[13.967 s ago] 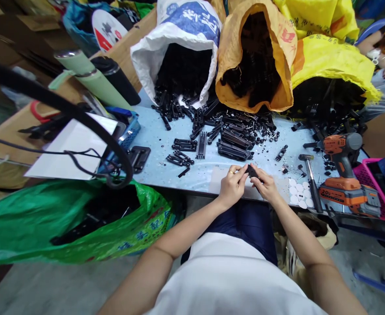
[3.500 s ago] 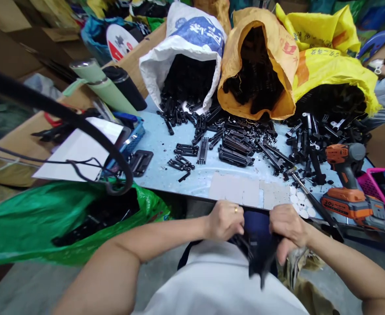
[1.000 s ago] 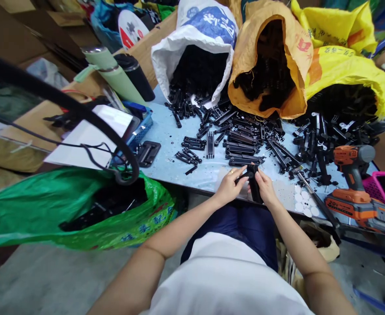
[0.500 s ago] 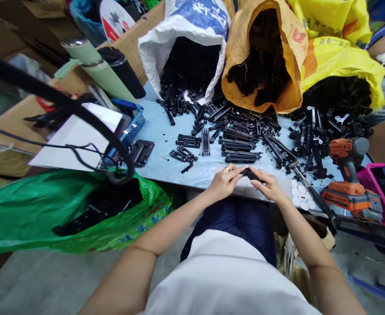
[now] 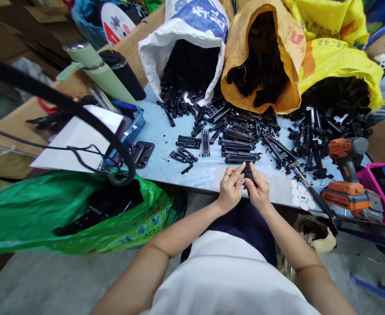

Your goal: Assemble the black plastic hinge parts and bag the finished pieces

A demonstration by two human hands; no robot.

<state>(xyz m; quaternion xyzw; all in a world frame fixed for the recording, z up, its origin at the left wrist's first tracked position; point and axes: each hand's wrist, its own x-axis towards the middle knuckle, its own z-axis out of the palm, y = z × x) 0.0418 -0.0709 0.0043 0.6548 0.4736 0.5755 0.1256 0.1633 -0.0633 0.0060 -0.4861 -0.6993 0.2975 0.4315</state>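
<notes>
Between my two hands, just over the table's front edge, is a small black part point(image 5: 248, 172) with its long side pointing away from me. My left hand point(image 5: 231, 188) pinches it from the left, and a ring shows on one finger. From the right, my right hand point(image 5: 258, 186) grips the same part between thumb and fingers. My fingers cover much of it, so its exact kind is hidden. Just beyond my fingertips lies a row of long black bracket-like parts point(image 5: 241, 156). A pale sheet point(image 5: 279, 188) lies on the table beneath my hands.
A cordless drill point(image 5: 349, 179) and a long-handled tool point(image 5: 313, 190) are at the right. White, orange point(image 5: 297, 70) and yellow sacks of black parts stand behind. At the left are a green bag point(image 5: 25, 210), a blue basket point(image 5: 136, 124) and a dark curved bar point(image 5: 90, 118).
The black part has turned from lying crosswise to pointing away from me. My hands have come closer together around it, with wrists nearer my body.
</notes>
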